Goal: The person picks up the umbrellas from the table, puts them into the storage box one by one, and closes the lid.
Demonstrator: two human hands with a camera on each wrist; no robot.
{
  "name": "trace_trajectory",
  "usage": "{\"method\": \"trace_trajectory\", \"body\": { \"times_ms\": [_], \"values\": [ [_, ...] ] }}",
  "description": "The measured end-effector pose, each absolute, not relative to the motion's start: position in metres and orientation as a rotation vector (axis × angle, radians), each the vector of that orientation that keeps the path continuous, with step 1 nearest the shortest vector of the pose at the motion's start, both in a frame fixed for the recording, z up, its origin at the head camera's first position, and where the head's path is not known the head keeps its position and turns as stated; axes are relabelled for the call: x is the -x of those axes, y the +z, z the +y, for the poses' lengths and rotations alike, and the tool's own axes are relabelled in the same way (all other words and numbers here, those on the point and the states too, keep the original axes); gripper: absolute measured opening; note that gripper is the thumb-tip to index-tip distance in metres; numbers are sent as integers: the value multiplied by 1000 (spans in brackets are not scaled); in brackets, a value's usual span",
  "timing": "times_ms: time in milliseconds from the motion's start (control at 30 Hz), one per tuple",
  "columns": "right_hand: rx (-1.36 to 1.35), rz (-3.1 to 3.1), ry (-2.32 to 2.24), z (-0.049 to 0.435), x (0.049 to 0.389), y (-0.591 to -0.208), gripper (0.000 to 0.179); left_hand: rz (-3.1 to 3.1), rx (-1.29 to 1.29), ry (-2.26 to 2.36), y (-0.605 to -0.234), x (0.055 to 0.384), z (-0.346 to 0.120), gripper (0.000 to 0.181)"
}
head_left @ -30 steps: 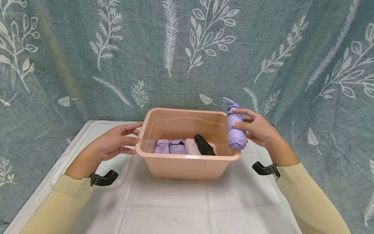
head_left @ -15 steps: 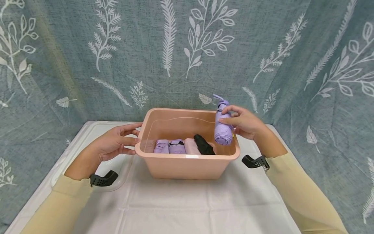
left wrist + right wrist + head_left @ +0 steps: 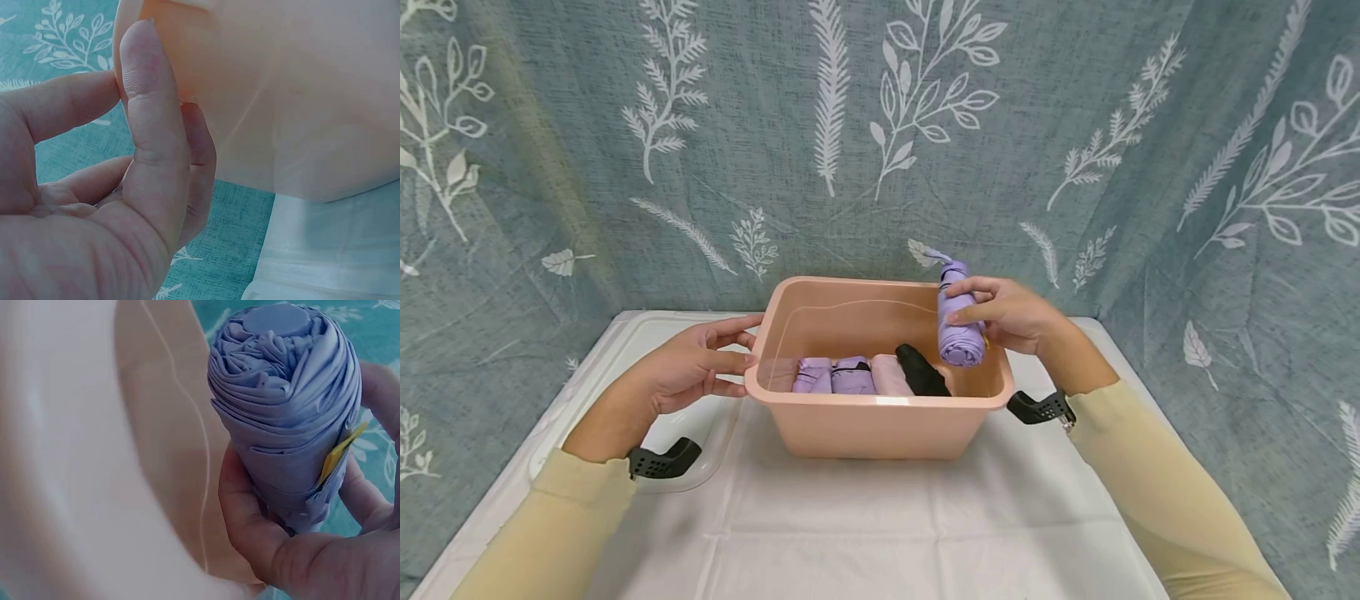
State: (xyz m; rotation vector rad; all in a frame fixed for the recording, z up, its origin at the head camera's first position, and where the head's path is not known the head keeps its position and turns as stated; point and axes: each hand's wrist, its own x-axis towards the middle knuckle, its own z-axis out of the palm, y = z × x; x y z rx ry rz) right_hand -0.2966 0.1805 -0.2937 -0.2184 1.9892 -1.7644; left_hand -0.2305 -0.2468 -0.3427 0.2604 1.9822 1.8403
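My right hand (image 3: 1011, 315) grips a rolled-up lavender folding umbrella (image 3: 959, 321), thumb on one side and fingers on the other. The umbrella is tilted over the right end of a peach plastic bin (image 3: 880, 433), its strap loop at the far end. A yellow tag (image 3: 337, 455) sticks out from its folds in the right wrist view. With thumb and fingers, my left hand (image 3: 692, 367) holds the bin's left rim. Inside the bin, along the near wall, lie two purple rolled bundles (image 3: 853, 377), a pink one (image 3: 891, 377) and a black one (image 3: 922, 372), their lower parts hidden.
A translucent white lid (image 3: 688, 462) lies flat on the left, under my left forearm. White cloth (image 3: 850, 533) covers the table. A blue-green leaf-patterned curtain (image 3: 775, 167) hangs close behind the bin and along both sides.
My right hand has carried the umbrella leftward, from beside the bin's right rim to over its right end. My left hand and the bin have stayed put.
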Motion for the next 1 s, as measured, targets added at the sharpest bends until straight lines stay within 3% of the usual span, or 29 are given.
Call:
{"method": "trace_trajectory", "body": {
  "times_ms": [600,1000],
  "values": [
    [120,2015,-1360,156,307,-282,48,1990,-254,1832,-342,230,-247,80],
    [87,1968,-1121,133,317,-289,30,1968,-276,1851,-343,229,-246,81]
  ]
}}
